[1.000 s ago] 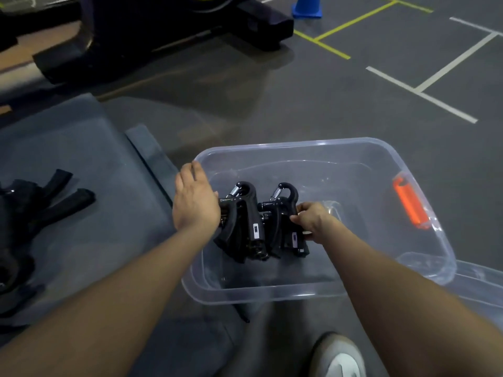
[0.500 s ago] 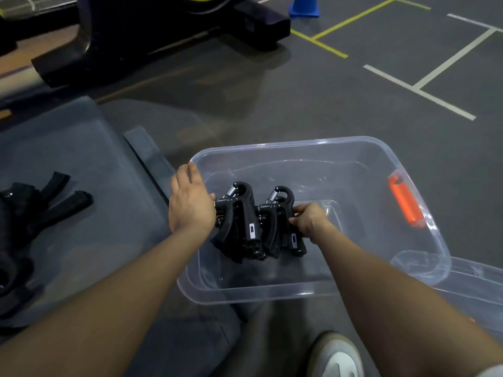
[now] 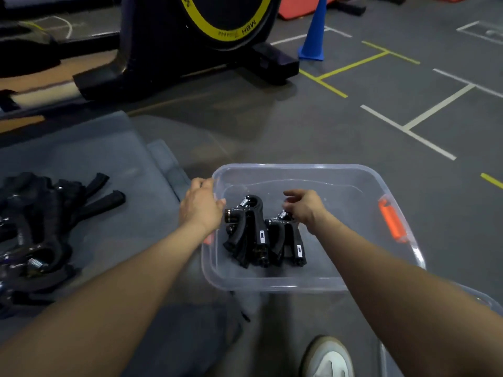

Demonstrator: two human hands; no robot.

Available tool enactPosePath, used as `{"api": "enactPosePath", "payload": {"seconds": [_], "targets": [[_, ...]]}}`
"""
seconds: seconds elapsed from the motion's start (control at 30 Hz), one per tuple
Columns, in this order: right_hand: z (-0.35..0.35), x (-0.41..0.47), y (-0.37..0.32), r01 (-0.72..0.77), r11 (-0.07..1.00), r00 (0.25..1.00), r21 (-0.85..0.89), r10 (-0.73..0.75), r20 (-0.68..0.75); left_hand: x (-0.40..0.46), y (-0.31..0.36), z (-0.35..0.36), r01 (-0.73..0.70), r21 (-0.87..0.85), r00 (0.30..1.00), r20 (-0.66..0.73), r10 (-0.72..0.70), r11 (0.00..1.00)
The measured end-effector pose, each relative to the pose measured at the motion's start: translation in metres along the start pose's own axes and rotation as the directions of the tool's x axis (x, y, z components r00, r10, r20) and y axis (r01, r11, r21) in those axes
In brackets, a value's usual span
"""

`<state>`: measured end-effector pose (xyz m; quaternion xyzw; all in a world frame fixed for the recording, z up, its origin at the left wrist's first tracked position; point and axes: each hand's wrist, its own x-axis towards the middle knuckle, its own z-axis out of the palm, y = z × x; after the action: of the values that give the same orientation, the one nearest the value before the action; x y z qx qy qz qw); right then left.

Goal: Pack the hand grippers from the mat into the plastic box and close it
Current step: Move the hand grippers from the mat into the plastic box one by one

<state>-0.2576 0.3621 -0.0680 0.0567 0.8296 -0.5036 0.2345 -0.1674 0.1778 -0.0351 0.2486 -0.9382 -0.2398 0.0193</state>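
Note:
A clear plastic box stands on the floor in front of me. Inside it lies a bunch of black hand grippers with steel springs, packed side by side. My left hand hovers over the box's left rim, fingers loose, holding nothing. My right hand hangs just above the right-hand gripper with its fingers spread and empty. More black hand grippers lie in a pile on the grey mat at the left.
An orange latch sits on the box's right side. A clear lid lies at the lower right. An exercise bike and a blue cone stand beyond. My shoe is by the near edge.
Both hands have let go of the grippers, which now rest in the box. The right hand has lifted and opened; the left has drawn back to the left rim.

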Motion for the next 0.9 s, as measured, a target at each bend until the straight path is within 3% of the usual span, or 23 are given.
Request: {"api": "enactPosePath", "payload": {"seconds": [0.23, 0.4, 0.7, 0.9], "targets": [[0.078, -0.061, -0.078, 0.174, 0.983, 0.978, -0.06, -0.165, 0.13, -0.04, -0.061, -0.073, 0.149, -0.108, 0.987, -0.051, -0.155, 0.983], [0.166, -0.096, -0.106, 0.218, 0.973, 0.95, -0.076, -0.194, 0.246, -0.067, -0.129, -0.107, 0.27, -0.173, 0.952, -0.099, -0.29, 0.947], [0.299, -0.129, -0.102, 0.262, 0.954, 0.888, -0.147, -0.179, 0.424, -0.098, -0.232, -0.12, 0.502, -0.164, 0.823, -0.214, -0.527, 0.849], [0.332, -0.137, -0.087, 0.295, 0.935, 0.876, -0.195, -0.183, 0.446, -0.112, -0.261, -0.107, 0.563, -0.141, 0.808, -0.113, -0.578, 0.814]]}}
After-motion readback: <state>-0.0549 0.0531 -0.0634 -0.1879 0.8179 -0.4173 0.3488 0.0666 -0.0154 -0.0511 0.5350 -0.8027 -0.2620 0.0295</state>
